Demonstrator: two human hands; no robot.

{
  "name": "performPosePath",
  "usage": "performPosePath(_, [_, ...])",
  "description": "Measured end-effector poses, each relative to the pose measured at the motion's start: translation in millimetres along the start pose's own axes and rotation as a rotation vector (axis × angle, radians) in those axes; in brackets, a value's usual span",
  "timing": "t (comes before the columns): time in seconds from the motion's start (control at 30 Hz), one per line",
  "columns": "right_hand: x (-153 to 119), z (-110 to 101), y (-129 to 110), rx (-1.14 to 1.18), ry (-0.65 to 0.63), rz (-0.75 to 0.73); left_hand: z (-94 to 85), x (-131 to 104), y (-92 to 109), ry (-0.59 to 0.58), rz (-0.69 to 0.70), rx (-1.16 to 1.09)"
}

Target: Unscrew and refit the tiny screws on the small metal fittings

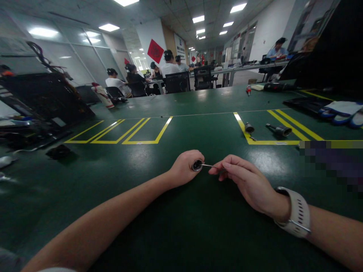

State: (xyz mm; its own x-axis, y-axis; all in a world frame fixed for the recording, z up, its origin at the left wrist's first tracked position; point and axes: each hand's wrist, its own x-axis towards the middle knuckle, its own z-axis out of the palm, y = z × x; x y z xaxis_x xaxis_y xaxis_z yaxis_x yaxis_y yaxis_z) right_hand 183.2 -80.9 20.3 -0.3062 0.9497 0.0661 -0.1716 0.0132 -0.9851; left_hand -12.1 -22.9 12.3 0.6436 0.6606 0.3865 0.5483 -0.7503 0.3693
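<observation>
My left hand (185, 168) is wrapped round a hole saw (197, 165). Its round, dark open end with a metal rim faces right, while my fingers hide the rest. Between thumb and fingertips, my right hand (242, 175) pinches a thin metal rod (209, 165) that points left. The rod's tip reaches the hole saw's open mouth; how deep it goes I cannot tell. Inside the yellow-taped area at the right lie a hole saw with a shank (282, 130), a short metal cup (249, 127) and a small metal piece (253, 138).
Yellow tape (140, 142) marks bays on the green table (176, 234). White-and-blue gloves (343, 112) lie far right, and a red screwdriver-like tool (248, 90) at the back. A black object (58, 151) sits at left. Several people work at tables behind.
</observation>
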Motion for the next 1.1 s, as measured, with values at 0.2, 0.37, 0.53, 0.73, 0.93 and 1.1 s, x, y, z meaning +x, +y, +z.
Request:
performPosePath(0.2, [-0.8, 0.2, 0.1, 0.003, -0.019, -0.020, -1.1, 1.0, 1.9, 0.002, -0.011, -0.089])
performPosePath(0.37, [-7.7, 2.4, -1.5, -0.304, -0.001, -0.116, 0.4, 0.3, -0.3, 0.012, -0.032, -0.010])
performPosePath(0.53, [-8.3, 3.1, -3.0, -0.358, -0.038, -0.096, 1.3, -0.2, -1.4, -0.023, -0.011, 0.033])
performPosePath(0.73, [-1.9, -4.8, 3.9, -0.106, -0.060, -0.090, 0.0, 0.9, 1.4, 0.035, -0.030, -0.050])
performPosePath(0.93, [-1.2, -4.8, 4.3, -0.058, -0.081, -0.070, -1.7, 1.7, 2.3, 0.020, -0.048, -0.093])
performPosePath(1.1, [-2.7, -1.5, 2.9, -0.148, -0.049, -0.082, -0.3, 1.7, 0.3, 0.006, -0.045, -0.078])
